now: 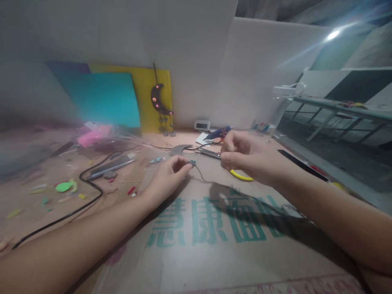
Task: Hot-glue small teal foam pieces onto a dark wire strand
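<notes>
Left hand [168, 175] pinching teal piece [192, 163]; right hand [245, 153] curled, can't tell grip. Tugging thin cord [201, 175] could pull piece loose.

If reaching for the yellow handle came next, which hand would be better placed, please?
Probably the right hand: it appears nearer the yellow handle, though whether it holds anything is unclear; the left hand pinches a green piece.
</notes>
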`<state>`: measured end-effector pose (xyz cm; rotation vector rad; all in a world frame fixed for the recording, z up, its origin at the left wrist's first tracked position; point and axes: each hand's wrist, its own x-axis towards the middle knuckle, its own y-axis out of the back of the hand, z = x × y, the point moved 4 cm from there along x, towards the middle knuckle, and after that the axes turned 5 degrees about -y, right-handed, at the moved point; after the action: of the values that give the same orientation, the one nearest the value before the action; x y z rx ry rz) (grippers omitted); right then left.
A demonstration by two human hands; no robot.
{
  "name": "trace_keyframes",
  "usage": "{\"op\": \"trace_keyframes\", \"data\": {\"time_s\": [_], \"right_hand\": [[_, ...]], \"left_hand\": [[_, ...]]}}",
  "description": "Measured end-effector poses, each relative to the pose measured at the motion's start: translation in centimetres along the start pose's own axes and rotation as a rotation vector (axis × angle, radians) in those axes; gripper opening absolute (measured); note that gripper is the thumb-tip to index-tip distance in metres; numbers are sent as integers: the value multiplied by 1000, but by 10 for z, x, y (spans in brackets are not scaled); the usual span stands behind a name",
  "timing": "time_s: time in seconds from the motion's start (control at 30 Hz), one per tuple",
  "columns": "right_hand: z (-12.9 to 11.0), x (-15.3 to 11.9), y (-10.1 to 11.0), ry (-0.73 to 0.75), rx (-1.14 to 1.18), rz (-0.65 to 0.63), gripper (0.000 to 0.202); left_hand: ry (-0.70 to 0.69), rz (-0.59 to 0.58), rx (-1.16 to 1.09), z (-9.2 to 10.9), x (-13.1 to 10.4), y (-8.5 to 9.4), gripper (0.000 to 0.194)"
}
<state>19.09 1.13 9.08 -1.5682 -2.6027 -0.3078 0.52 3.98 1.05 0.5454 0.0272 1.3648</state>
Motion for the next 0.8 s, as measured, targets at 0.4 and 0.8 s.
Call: {"op": "trace_keyframes", "data": {"time_s": [0.4, 0.8], "right_hand": [[18, 8, -2, -93, 306, -240, 24], [16, 12, 10, -64, 273, -182, 27]], "left_hand": [[-26, 9, 5, -3, 2, -1, 20], [-13, 9, -6, -2, 1, -1, 22]]}}
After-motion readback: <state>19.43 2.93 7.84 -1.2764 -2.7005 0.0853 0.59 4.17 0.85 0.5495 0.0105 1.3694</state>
